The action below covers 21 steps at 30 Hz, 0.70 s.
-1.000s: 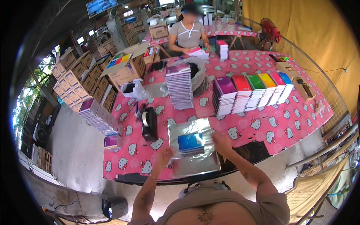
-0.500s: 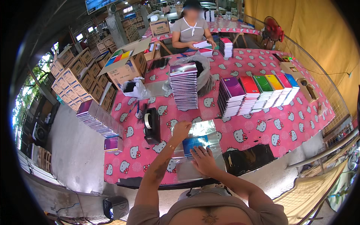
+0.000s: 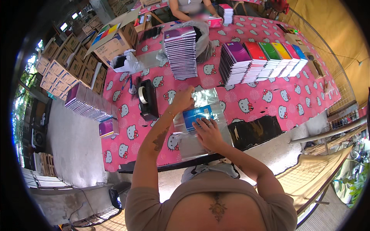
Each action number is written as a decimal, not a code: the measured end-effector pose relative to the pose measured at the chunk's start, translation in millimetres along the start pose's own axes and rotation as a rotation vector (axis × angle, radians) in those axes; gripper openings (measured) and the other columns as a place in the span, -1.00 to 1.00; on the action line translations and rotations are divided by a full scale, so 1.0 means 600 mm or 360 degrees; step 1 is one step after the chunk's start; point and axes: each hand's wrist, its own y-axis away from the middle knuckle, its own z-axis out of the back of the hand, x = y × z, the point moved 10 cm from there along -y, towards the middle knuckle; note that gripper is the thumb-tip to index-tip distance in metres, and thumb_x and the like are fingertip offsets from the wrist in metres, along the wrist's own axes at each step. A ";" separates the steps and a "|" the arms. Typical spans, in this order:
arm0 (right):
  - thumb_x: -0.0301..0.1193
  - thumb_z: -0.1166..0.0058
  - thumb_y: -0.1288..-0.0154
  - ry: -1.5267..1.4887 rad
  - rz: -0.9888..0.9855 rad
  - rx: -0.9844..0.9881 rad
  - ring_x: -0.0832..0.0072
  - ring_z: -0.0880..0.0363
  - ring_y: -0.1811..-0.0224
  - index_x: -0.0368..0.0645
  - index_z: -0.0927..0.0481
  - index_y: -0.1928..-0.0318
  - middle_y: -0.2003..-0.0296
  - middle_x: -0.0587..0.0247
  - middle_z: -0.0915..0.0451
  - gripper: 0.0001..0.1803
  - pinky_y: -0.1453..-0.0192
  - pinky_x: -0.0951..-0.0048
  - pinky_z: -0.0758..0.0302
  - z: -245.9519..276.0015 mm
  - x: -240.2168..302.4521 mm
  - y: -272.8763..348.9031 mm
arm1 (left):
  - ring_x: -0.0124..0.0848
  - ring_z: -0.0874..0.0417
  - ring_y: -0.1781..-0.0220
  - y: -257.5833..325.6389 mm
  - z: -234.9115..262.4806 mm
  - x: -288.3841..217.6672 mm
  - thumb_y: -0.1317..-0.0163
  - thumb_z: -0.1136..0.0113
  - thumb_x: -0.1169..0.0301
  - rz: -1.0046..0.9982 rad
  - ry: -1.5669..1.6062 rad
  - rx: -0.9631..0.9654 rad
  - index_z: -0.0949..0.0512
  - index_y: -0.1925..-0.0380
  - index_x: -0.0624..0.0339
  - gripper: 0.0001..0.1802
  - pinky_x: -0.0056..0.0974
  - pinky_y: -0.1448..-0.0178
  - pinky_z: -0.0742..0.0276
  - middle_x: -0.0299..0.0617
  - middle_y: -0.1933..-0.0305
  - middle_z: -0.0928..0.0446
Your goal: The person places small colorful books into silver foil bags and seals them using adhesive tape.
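Note:
A blue spiral notebook [image 3: 197,114] lies on a shiny clear plastic sheet [image 3: 219,109] near the front edge of the table. My right hand [image 3: 209,133] rests flat on the notebook's lower right part, fingers spread. Beyond the notebook, my left hand [image 3: 182,101] is closed at the sheet's upper left edge, its fingertips pinching the plastic. Left of that hand stands a black tape dispenser [image 3: 148,101] with a pale roll. Another clear sheet [image 3: 192,148] lies toward my body, partly under my right wrist.
A tall stack of purple notebooks [image 3: 180,54] stands ahead; several coloured stacks [image 3: 250,63] are at right. More notebooks [image 3: 90,104] line the left edge. An open carton [image 3: 115,46] stands back left. Across the table, a person's hands [image 3: 214,16] handle a pink notebook. Black patch [image 3: 255,133] at front right.
The view has tipped downward, so the table sits higher in the picture. Both my hands keep nearly the same places at the notebook and plastic. The person opposite now has a pink notebook in front.

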 end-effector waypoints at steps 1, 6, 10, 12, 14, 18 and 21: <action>-0.26 -0.15 -0.25 0.0001 0.0000 0.0000 0.21 -0.34 -0.35 -0.02 -0.45 -0.29 -0.29 0.17 -0.39 -0.43 -0.42 -0.07 -0.20 -0.001 -0.001 -0.001 | -0.04 -0.67 0.29 0.002 0.006 -0.006 -0.07 -0.27 0.38 0.0051 0.0120 0.0021 -0.59 0.15 0.16 -0.70 -0.10 0.12 -0.56 -0.10 0.35 -0.62; -0.29 -0.15 -0.24 -0.0016 -0.0018 0.0051 0.18 -0.30 -0.38 -0.07 -0.45 -0.28 -0.30 0.12 -0.37 -0.42 -0.46 -0.09 -0.15 -0.005 -0.009 -0.004 | -0.07 -0.67 0.26 0.047 0.042 -0.086 -0.15 -0.26 0.40 -0.0049 0.0351 0.0021 -0.67 0.28 0.17 -0.84 -0.11 0.14 -0.56 -0.12 0.30 -0.65; -0.23 -0.15 -0.26 0.0015 -0.0008 0.0091 0.12 -0.24 -0.43 -0.12 -0.45 -0.27 -0.34 0.08 -0.34 -0.42 -0.47 -0.14 -0.11 -0.016 -0.003 -0.002 | -0.08 -0.67 0.20 0.116 0.038 -0.128 -0.17 -0.21 0.44 -0.0038 0.0118 -0.0212 -0.66 0.30 0.16 -0.88 -0.06 0.16 -0.58 -0.11 0.28 -0.65; -0.22 -0.14 -0.26 0.0065 -0.0001 0.0111 0.10 -0.21 -0.46 -0.17 -0.44 -0.28 -0.35 0.05 -0.33 -0.40 -0.49 -0.18 -0.09 -0.026 -0.008 -0.001 | -0.08 -0.67 0.21 0.141 0.012 -0.143 -0.16 -0.20 0.45 0.0121 -0.0025 -0.0192 -0.65 0.27 0.14 -0.86 -0.05 0.16 -0.60 -0.11 0.28 -0.65; -0.21 -0.14 -0.27 0.0120 0.0025 0.0118 0.10 -0.21 -0.46 -0.21 -0.43 -0.28 -0.34 0.03 -0.34 -0.39 -0.48 -0.21 -0.08 -0.038 -0.008 0.001 | -0.08 -0.69 0.22 0.155 0.012 -0.153 -0.15 -0.18 0.45 0.0222 0.0045 -0.0315 -0.63 0.25 0.13 -0.84 -0.06 0.18 -0.62 -0.11 0.27 -0.65; -0.19 -0.15 -0.25 0.0037 0.0014 0.0149 0.09 -0.14 -0.50 -0.25 -0.39 -0.31 -0.36 -0.01 -0.30 -0.33 -0.49 -0.21 -0.05 -0.056 -0.027 0.001 | -0.12 -0.70 0.21 0.164 0.012 -0.158 -0.22 -0.15 0.44 0.0350 0.0216 -0.0387 -0.63 0.22 0.15 -0.84 -0.07 0.17 -0.61 -0.10 0.22 -0.67; -0.27 -0.20 -0.20 -0.0315 -0.0118 0.0151 0.09 -0.08 -0.53 -0.27 -0.30 -0.36 -0.40 -0.01 -0.22 -0.26 -0.51 -0.20 0.00 -0.051 -0.036 -0.003 | -0.10 -0.73 0.21 0.173 0.018 -0.130 -0.22 -0.17 0.48 0.0520 0.0432 -0.0382 -0.66 0.18 0.17 -0.81 -0.09 0.14 -0.64 -0.09 0.18 -0.69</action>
